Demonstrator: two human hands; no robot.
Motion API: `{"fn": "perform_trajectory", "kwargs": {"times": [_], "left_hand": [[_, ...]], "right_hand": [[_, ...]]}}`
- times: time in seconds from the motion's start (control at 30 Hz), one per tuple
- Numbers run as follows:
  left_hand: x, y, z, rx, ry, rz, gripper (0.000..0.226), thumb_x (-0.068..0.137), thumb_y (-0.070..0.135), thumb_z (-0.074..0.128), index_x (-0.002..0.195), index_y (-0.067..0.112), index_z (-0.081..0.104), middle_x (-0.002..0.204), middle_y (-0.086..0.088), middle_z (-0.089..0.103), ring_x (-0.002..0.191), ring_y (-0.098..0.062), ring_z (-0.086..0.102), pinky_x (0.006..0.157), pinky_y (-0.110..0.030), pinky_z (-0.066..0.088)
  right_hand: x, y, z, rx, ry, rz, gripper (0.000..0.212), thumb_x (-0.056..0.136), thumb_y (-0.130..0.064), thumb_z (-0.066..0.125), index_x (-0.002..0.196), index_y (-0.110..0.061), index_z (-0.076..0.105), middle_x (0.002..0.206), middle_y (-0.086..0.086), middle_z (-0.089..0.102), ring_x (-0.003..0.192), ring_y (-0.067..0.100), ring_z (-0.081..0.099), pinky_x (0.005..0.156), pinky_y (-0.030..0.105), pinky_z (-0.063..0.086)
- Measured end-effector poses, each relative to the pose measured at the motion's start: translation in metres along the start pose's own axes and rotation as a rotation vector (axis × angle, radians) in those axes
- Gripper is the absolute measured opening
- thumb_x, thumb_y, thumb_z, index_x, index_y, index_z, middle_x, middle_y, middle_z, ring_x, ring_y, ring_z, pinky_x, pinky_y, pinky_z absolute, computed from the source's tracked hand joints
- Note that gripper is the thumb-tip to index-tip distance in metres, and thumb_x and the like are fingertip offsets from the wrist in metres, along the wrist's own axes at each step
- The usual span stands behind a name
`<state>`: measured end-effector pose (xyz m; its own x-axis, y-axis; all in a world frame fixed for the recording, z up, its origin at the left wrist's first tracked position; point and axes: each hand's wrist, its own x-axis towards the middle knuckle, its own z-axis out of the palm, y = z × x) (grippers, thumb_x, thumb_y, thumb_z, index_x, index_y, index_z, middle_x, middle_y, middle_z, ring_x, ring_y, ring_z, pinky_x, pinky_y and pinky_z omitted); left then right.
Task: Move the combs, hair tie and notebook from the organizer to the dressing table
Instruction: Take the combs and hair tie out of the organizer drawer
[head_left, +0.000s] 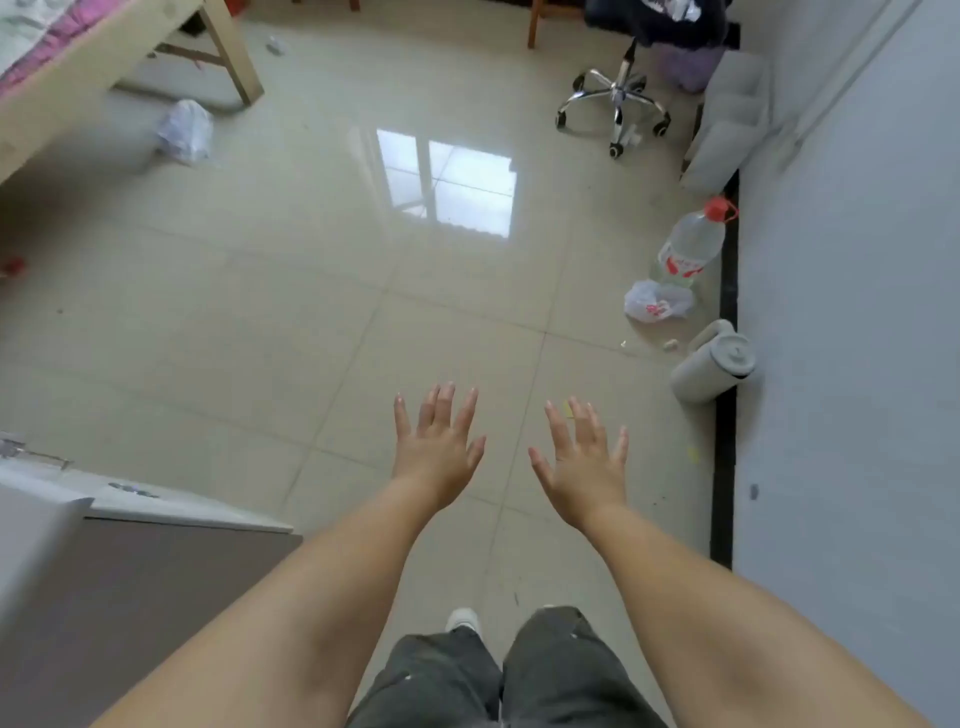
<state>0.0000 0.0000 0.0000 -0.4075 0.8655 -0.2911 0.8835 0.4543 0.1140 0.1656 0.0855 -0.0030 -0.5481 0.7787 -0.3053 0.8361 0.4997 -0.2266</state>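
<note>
In the head view, the left hand and the right hand are both stretched out over the bare floor, fingers spread wide and holding nothing. No combs, hair tie, notebook or organizer can be seen, only a corner of a cabinet at the lower left. It looks like no moving step has begun, so next the person likely needs to turn and find the organizer.
</note>
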Motion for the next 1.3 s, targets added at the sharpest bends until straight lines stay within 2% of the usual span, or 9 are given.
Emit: {"fn": "perform_trajectory", "kwargs": {"times": [0.13, 0.3, 0.57, 0.7, 0.93, 1.13, 1.3], "left_hand": [[0.021, -0.006, 0.004, 0.027, -0.043, 0.005, 0.061, 0.095, 0.049, 0.017, 0.148, 0.028, -0.005, 0.16, -0.006, 0.004, 0.147, -0.022, -0.001, 0.113, -0.06, -0.007], [0.086, 0.001, -0.012, 0.029, -0.067, 0.025, 0.061, 0.095, 0.049, 0.017, 0.148, 0.028, -0.005, 0.16, -0.006, 0.002, 0.147, -0.022, -0.003, 0.113, -0.06, -0.009], [0.304, 0.032, -0.114, -0.097, 0.067, -0.048, 0.06, 0.096, 0.046, 0.019, 0.148, 0.027, -0.001, 0.159, -0.005, 0.006, 0.147, -0.023, 0.0, 0.115, -0.058, -0.006], [0.397, 0.027, -0.161, -0.131, 0.084, -0.073, 0.059, 0.095, 0.046, 0.02, 0.148, 0.027, 0.0, 0.158, -0.006, 0.008, 0.146, -0.023, 0.003, 0.115, -0.057, -0.006], [0.577, -0.035, -0.215, -0.095, 0.121, -0.105, 0.059, 0.096, 0.046, 0.02, 0.148, 0.027, 0.0, 0.158, -0.006, 0.009, 0.146, -0.024, 0.004, 0.115, -0.057, -0.004], [0.747, -0.094, -0.283, -0.005, 0.111, -0.02, 0.061, 0.096, 0.046, 0.017, 0.148, 0.024, -0.003, 0.158, -0.006, 0.007, 0.147, -0.023, 0.002, 0.116, -0.056, -0.004], [0.883, -0.111, -0.347, 0.008, 0.116, 0.05, 0.06, 0.096, 0.046, 0.017, 0.148, 0.025, -0.003, 0.159, -0.006, 0.006, 0.147, -0.023, 0.001, 0.116, -0.055, -0.003]], "right_hand": [[0.015, 0.009, 0.001, -0.014, -0.025, 0.081, 0.063, 0.092, -0.054, 0.025, 0.147, -0.033, 0.005, 0.159, 0.0, 0.003, 0.146, 0.022, 0.002, 0.114, 0.06, 0.001], [0.076, 0.021, -0.023, -0.019, -0.035, 0.108, 0.062, 0.092, -0.054, 0.025, 0.147, -0.032, 0.005, 0.159, 0.001, 0.004, 0.146, 0.022, 0.003, 0.114, 0.059, 0.001], [0.287, 0.068, -0.137, -0.074, 0.076, 0.079, 0.06, 0.093, -0.051, 0.025, 0.147, -0.03, 0.009, 0.159, 0.002, 0.006, 0.145, 0.021, 0.005, 0.114, 0.059, 0.003], [0.399, 0.064, -0.189, -0.081, 0.081, 0.04, 0.06, 0.093, -0.05, 0.027, 0.147, -0.03, 0.012, 0.158, 0.003, 0.008, 0.145, 0.021, 0.007, 0.114, 0.058, 0.005], [0.603, 0.01, -0.239, -0.072, 0.138, -0.079, 0.059, 0.093, -0.051, 0.025, 0.147, -0.031, 0.011, 0.158, 0.002, 0.01, 0.146, 0.02, 0.007, 0.115, 0.056, 0.0], [0.762, -0.021, -0.293, -0.036, 0.163, 0.026, 0.059, 0.093, -0.05, 0.025, 0.147, -0.031, 0.01, 0.158, 0.0, 0.009, 0.146, 0.018, 0.006, 0.115, 0.054, 0.002], [0.882, -0.03, -0.347, -0.023, 0.181, 0.115, 0.059, 0.094, -0.049, 0.027, 0.147, -0.029, 0.011, 0.159, 0.001, 0.009, 0.145, 0.019, 0.008, 0.115, 0.054, 0.005]]}}
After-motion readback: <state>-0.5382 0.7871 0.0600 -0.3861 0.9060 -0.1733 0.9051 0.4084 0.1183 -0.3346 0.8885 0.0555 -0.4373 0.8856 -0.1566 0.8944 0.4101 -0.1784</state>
